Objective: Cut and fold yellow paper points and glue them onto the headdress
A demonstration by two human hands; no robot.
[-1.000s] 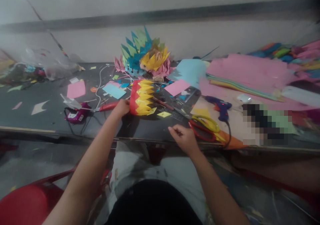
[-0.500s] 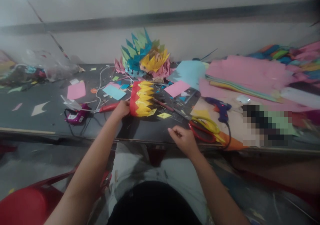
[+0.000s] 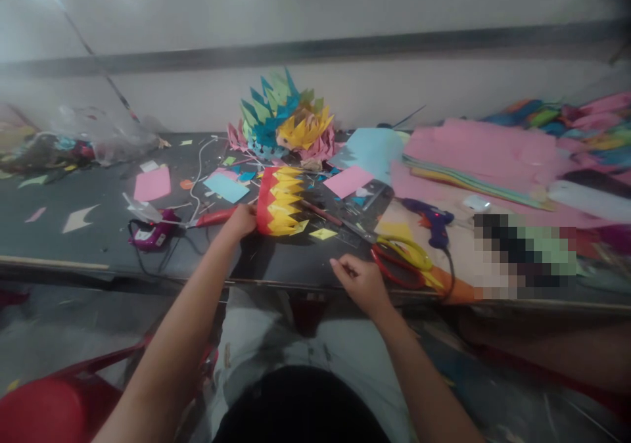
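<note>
My left hand [image 3: 242, 221] is closed on the lower left edge of a red and yellow paper crown [image 3: 280, 201], which lies on its side with its zigzag points facing right. Its fingertips are partly hidden by the crown. Over the table's front edge, my right hand [image 3: 362, 284] is curled, with nothing visible in its fingers. Large scissors [image 3: 405, 251] with yellow and red handles lie just right of it. A small yellow paper diamond [image 3: 323, 234] rests between the crown and my right hand.
A dark blue glue gun [image 3: 431, 218] lies to the right, near stacked pink sheets [image 3: 483, 147]. At left sit a purple device [image 3: 150, 233] and a red-handled tool [image 3: 214, 217]. A folded-paper piece [image 3: 276, 117] stands at the back. Paper scraps litter the dark table [image 3: 113, 213].
The whole view has shifted slightly, so the table sits a little lower. My left hand keeps its hold on the crown; my right hand stays nearly in place.
</note>
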